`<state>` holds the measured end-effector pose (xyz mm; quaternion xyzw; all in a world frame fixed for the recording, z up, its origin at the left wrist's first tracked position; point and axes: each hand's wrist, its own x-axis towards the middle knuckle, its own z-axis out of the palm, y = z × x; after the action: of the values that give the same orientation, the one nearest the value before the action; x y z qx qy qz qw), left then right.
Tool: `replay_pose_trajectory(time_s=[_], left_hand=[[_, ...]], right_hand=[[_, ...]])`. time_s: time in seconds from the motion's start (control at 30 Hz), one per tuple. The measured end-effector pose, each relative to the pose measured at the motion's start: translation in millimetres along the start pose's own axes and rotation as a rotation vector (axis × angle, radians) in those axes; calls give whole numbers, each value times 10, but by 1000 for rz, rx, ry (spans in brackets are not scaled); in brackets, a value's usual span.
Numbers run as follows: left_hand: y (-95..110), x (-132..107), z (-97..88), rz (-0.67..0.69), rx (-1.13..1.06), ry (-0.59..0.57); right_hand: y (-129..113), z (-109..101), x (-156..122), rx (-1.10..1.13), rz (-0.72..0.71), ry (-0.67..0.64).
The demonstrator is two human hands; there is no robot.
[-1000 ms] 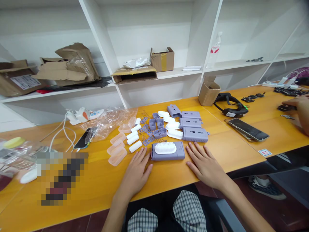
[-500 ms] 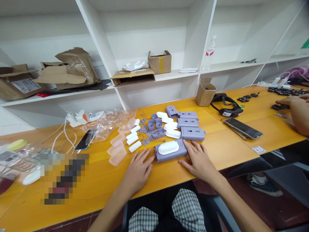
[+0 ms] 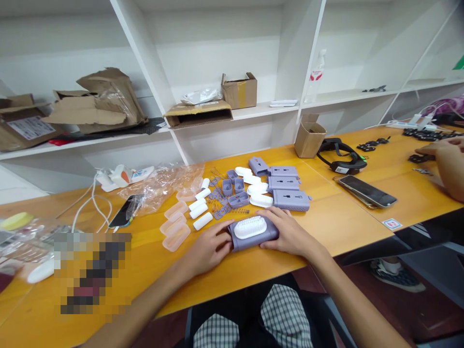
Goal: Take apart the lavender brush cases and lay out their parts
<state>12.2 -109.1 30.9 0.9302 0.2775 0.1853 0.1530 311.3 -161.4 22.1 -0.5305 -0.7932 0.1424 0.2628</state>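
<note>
A purple-grey plastic casing (image 3: 253,243) lies near the table's front edge, with a white bristled brush head (image 3: 251,228) on its top, bristles up. My left hand (image 3: 209,247) grips the casing's left end, fingertips at its edge. Around the right end, my right hand (image 3: 288,232) is closed with fingers behind and thumb in front. Just behind are several white brush pieces (image 3: 261,201), small purple-grey cups (image 3: 238,200), springs (image 3: 241,210) and purple-grey loops. More purple-grey casings (image 3: 290,200) sit behind my right hand. White cylinders (image 3: 203,221) and clear pinkish trays (image 3: 176,238) lie behind my left hand.
Clear plastic wrapping (image 3: 163,183), a phone (image 3: 126,211) and a power strip (image 3: 121,176) are at left. A cardboard box (image 3: 310,137), a black headset (image 3: 344,162) and phones (image 3: 368,191) stand right. Another person's hand (image 3: 449,154) is at the far right, over small black parts.
My right hand has moved in over the casing's back right corner and wraps it more closely. My left fingers have closed on the left end. The casing has shifted slightly toward me.
</note>
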Motion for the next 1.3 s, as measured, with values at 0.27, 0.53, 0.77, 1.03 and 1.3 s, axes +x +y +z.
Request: replay_pose_trajectory(time_s=[0.27, 0.53, 0.77, 1.03, 1.3], left_hand=[[-120, 87, -38, -173, -258, 116], [-158, 39, -25, -100, -208, -81], [-159, 67, -1, -125, -180, -84], [-129, 107, -86, -91, -253, -66], [-143, 99, -87, -122, -245, -95]], right_hand=[[83, 180, 23, 68, -32, 37], [92, 146, 35, 63, -62, 46], [55, 109, 42, 68, -85, 35], [20, 12, 21, 156, -157, 19], [-13, 128, 26, 346, -180, 116]])
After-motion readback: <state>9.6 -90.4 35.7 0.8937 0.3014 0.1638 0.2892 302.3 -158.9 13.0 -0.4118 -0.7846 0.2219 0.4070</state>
